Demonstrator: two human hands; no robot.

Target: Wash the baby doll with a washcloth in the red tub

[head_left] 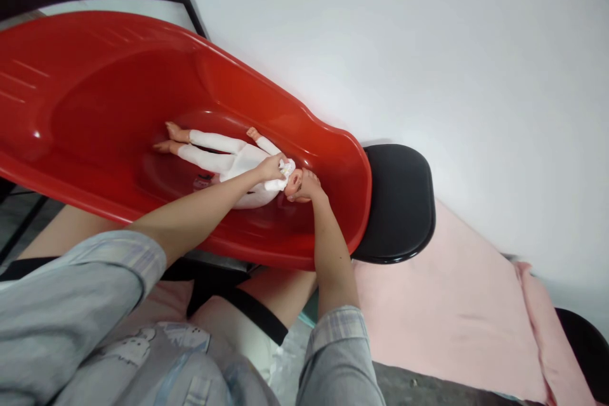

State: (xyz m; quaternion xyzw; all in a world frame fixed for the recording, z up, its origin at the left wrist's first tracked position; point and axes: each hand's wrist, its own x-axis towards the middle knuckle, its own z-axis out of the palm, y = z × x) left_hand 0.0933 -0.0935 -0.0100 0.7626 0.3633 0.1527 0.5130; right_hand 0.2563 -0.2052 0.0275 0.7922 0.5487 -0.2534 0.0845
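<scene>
A baby doll (238, 155) with a white body and bare feet lies on its back in a red baby bathtub (333, 158), its head toward the tub's narrow right end. My left hand (271, 169) is closed on a small white patterned cloth (287, 168) at the doll's neck and face; part of the cloth is hidden by the fingers. My right hand (309, 185) cups the doll's head (294, 182) from the right, with the fingers curled around it. Beside the doll's legs, a small red object (202, 182) sits on the tub floor, partly behind my left forearm.
A black stool seat (399, 203) stands against the tub's right end. Beyond it lies a pink cloth-covered surface (442, 298), with another black seat (583, 349) at far right. A white wall (404, 44) runs behind. My legs are under the tub's near edge.
</scene>
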